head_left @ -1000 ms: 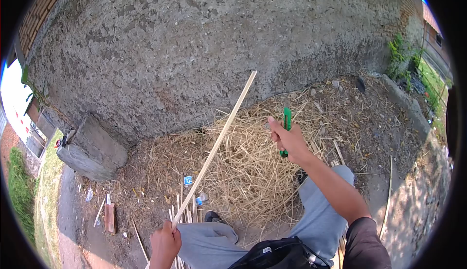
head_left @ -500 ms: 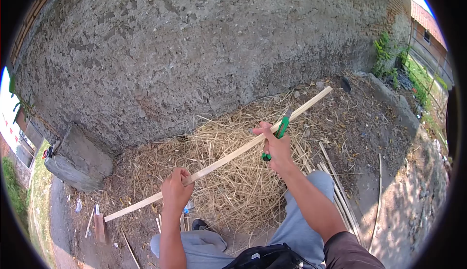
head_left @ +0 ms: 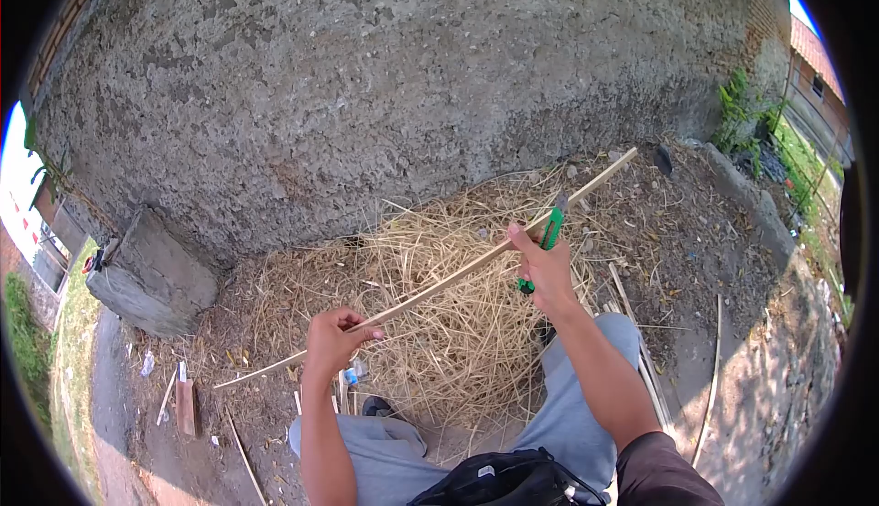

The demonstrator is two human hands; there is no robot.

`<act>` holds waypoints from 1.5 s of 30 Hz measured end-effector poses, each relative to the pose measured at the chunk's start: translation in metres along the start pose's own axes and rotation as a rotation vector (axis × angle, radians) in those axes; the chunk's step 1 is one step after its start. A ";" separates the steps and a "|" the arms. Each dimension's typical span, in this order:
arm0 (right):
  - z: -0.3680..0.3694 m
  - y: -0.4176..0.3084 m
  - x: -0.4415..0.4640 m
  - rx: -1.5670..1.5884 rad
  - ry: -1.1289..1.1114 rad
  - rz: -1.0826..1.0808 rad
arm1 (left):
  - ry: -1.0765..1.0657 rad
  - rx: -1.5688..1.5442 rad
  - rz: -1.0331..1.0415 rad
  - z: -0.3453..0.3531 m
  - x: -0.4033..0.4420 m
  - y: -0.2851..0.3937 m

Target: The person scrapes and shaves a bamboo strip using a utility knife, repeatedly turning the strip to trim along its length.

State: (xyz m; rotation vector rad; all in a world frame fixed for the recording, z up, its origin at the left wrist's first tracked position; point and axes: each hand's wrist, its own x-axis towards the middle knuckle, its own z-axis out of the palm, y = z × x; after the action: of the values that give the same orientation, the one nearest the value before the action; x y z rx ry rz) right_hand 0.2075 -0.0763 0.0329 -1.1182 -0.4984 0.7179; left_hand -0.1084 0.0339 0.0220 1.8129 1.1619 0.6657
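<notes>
A long, thin strip of pale wood or bamboo (head_left: 449, 279) slants across my view, its far end high on the right. My left hand (head_left: 331, 348) pinches it near the lower left end, fingers closed on it. My right hand (head_left: 549, 277) is wrapped round a green utility knife (head_left: 553, 228) with the blade pointing up. The strip passes by the right thumb and lies against the knife. Beneath both hands spreads a heap of pale shavings (head_left: 449, 350).
A rough grey wall (head_left: 385, 85) rises close in front. To the left stands a concrete block (head_left: 151, 272), with a small brown board (head_left: 187, 407) on the ground nearby. More strips (head_left: 710, 378) lie at the right, and a black bag (head_left: 504, 480) sits at my lap.
The strip has turned so its narrow edge shows, and its left end has lifted off the brown board. The right hand and knife sit slightly farther right in view.
</notes>
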 end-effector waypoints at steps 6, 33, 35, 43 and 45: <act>-0.001 0.007 0.004 0.016 0.118 0.017 | 0.154 0.283 0.068 0.008 -0.005 0.017; -0.003 0.003 0.005 -0.011 0.018 0.090 | 0.488 0.425 0.662 0.011 -0.004 0.021; -0.004 0.006 0.006 -0.023 0.005 0.099 | 0.510 0.429 0.682 0.011 -0.003 0.021; -0.007 0.010 0.010 0.051 -0.003 0.137 | 0.532 0.466 0.720 0.015 0.001 0.017; -0.008 0.010 0.011 0.037 -0.009 0.135 | 0.525 0.450 0.667 0.017 0.000 0.015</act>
State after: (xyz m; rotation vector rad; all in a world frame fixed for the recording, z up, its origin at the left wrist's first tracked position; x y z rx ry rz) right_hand 0.2178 -0.0710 0.0208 -1.1218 -0.4189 0.8469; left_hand -0.0881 0.0240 0.0268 2.5408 1.0735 1.4163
